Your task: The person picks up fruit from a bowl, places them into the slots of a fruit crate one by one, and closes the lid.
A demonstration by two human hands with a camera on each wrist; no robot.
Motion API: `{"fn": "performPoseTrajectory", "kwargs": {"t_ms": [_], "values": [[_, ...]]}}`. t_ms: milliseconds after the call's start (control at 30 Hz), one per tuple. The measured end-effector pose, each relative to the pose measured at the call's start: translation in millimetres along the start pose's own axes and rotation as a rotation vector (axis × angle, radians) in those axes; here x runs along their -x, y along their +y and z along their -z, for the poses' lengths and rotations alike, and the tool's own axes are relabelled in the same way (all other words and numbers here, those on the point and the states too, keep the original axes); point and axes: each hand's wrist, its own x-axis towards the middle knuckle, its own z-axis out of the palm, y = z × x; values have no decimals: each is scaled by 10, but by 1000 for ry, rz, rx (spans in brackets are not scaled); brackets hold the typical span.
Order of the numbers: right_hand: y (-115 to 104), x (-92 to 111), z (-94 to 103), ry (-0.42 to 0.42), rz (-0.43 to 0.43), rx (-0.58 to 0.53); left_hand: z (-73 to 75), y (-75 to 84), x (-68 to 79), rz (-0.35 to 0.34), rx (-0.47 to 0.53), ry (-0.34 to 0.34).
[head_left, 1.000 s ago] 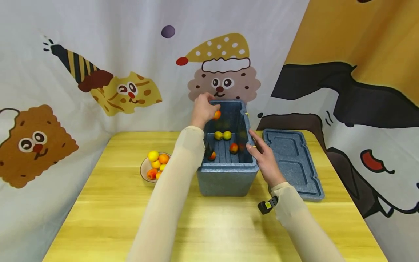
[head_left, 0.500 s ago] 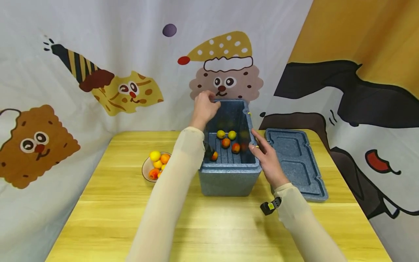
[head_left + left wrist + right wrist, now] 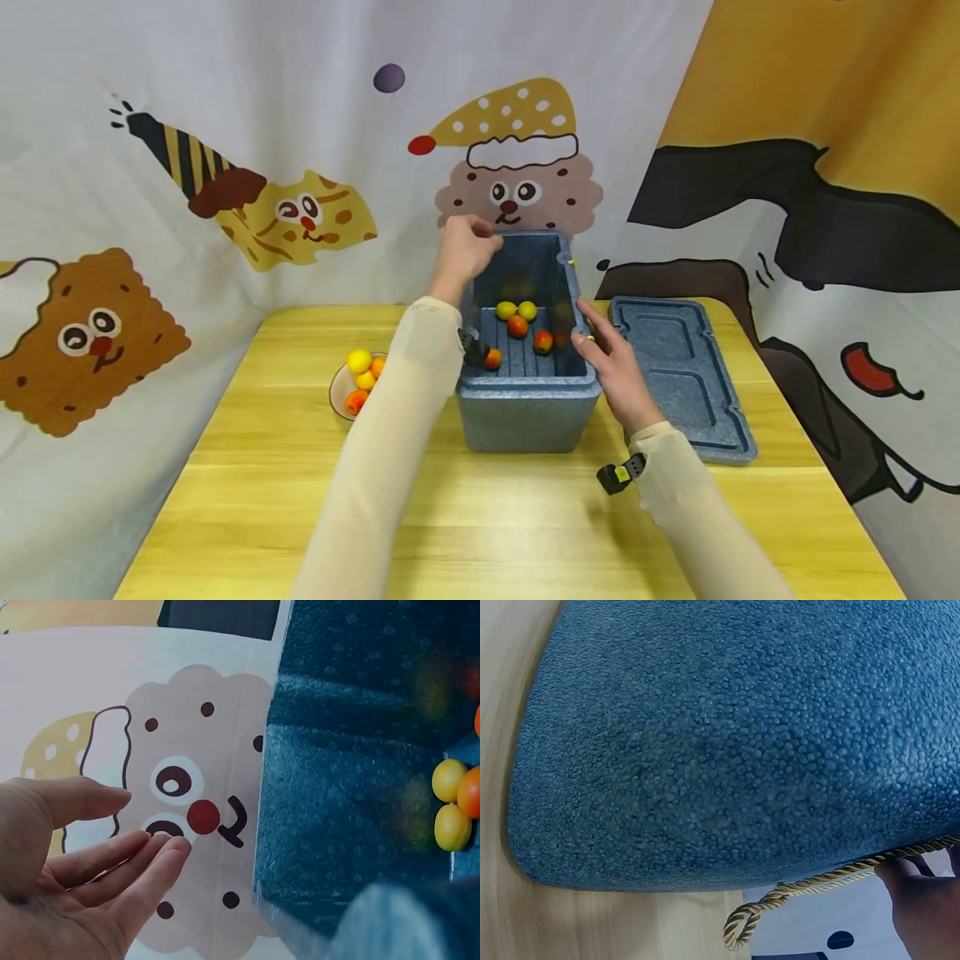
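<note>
Left hand [image 3: 462, 253] loose n empty, fruit bowl [image 3: 339, 387] near-left of it; right hand [image 3: 618, 371] fairly straight-fingered, touching the box's [image 3: 525, 421] right rim.

In the head view, the left sleeve [image 3: 382, 450] is hiding part of the fruit bowl [image 3: 340, 392]; a dark wrist camera [image 3: 472, 348] is partly covering one red fruit [image 3: 493, 359]; in the right wrist view, the edge is cutting off the right hand [image 3: 924, 909].

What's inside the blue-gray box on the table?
In the box: two yellow fruits and three red-orange fruits. The left hand, its sleeve and wrist camera cover part of the left side; anything behind them is hidden.
</note>
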Motion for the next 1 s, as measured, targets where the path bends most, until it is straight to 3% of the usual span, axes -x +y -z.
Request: {"fn": "performPoseTrajectory", "kwargs": {"t_ms": [233, 400, 600, 767, 1000], "values": [[0, 1, -7, 9, 1, -10, 150, -81, 89, -17, 59, -12], [-6, -3, -7, 2, 14, -18, 255, -147, 173, -74, 132, 10], [4, -8, 0, 0, 15, -13, 344, -314, 303, -169, 263, -4], [13, -12, -14, -4, 15, -12, 473, -451, 461, -242, 309, 13], [11, -31, -15, 6, 18, -21, 608, -653, 673, -265, 387, 15]]}}
